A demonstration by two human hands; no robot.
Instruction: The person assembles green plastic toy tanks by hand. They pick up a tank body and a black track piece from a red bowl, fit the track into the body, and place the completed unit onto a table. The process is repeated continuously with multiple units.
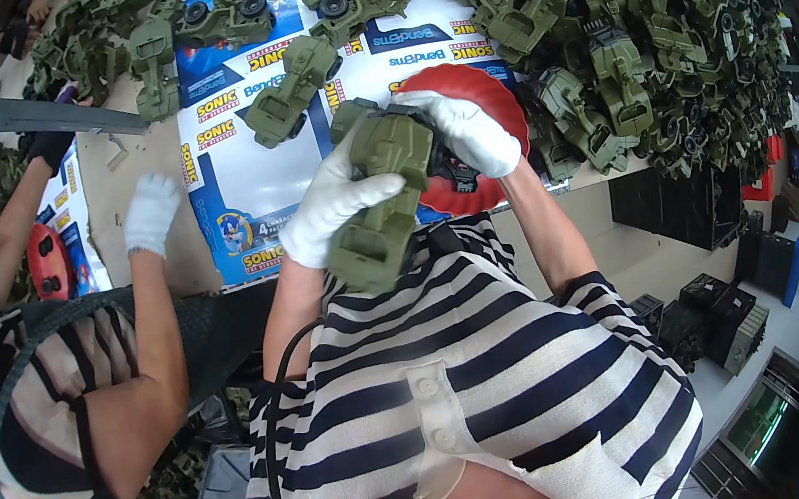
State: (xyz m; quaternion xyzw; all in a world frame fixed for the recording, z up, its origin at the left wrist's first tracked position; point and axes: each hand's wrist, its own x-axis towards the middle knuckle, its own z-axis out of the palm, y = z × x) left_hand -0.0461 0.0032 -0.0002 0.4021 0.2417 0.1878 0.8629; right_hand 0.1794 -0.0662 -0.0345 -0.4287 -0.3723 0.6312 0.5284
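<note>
An olive-green toy military truck (384, 206) is tilted in my white-gloved left hand (338, 202), the thumb across its side and the fingers beneath. My right hand (470, 129), gloved in white too, has its fingers bent against the truck's far right side, by a dark part that looks like a wheel. The fingertips there are partly hidden. Below that hand sits a red scalloped dish (501, 100) with small black parts (455, 173) in it. Just beyond my left hand lies another green toy truck (293, 90) on the printed sheet.
Heaped green toy vehicles (635, 47) fill the table's right side, with more along its far edge. Printed sheets (241, 195) cover the tabletop. At left a co-worker's gloved hand (153, 213) rests near a grey metal bar (39, 117). Dark crates (720, 308) stand at the lower right.
</note>
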